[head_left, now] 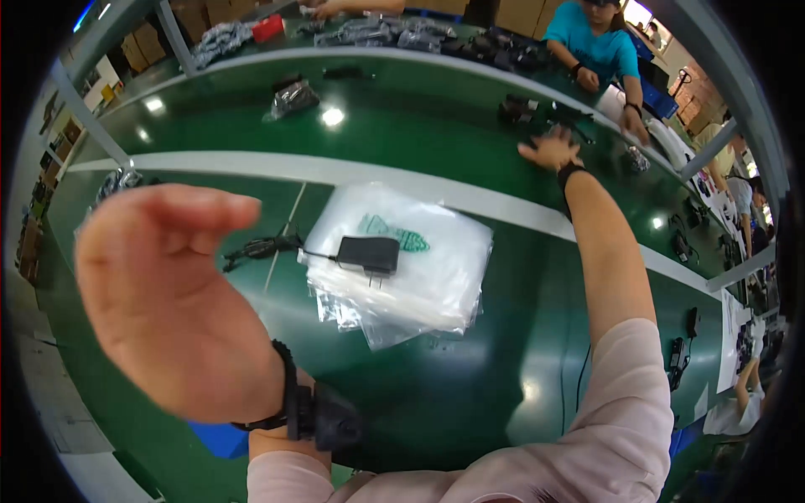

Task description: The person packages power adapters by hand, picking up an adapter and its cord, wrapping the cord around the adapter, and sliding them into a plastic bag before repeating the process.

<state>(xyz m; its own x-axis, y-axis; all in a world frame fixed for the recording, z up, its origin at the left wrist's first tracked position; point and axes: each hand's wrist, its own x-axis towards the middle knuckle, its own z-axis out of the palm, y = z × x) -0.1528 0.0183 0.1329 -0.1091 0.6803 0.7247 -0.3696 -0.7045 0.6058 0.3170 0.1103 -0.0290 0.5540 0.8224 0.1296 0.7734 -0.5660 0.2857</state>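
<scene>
Dark corded bundle (518,109) just past the right hand's (555,154) fingertips

At the upper right of the frame, the bundle lies on the green surface beyond the pale rail (285,167), ahead of the right hand and slightly to its left. Its long axis seems to run across the frame, though the cords blur its outline. Of the person's two hands, the right is clearly the nearer, its forearm stretched up from the lower right. That hand is palm down with fingers spread and nothing visibly gripped; whether a fingertip touches a cord cannot be told.

The left hand (176,310), raised at the left of the frame, is loosely cupped, with nothing to be seen in it. Nearest it in the picture is a coiled cord (267,246), leading to a black adapter (369,254) that rests mid-frame on a stack of clear plastic bags (444,277), prongs toward the lower edge. The stack lies on the green bench (470,394).
</scene>
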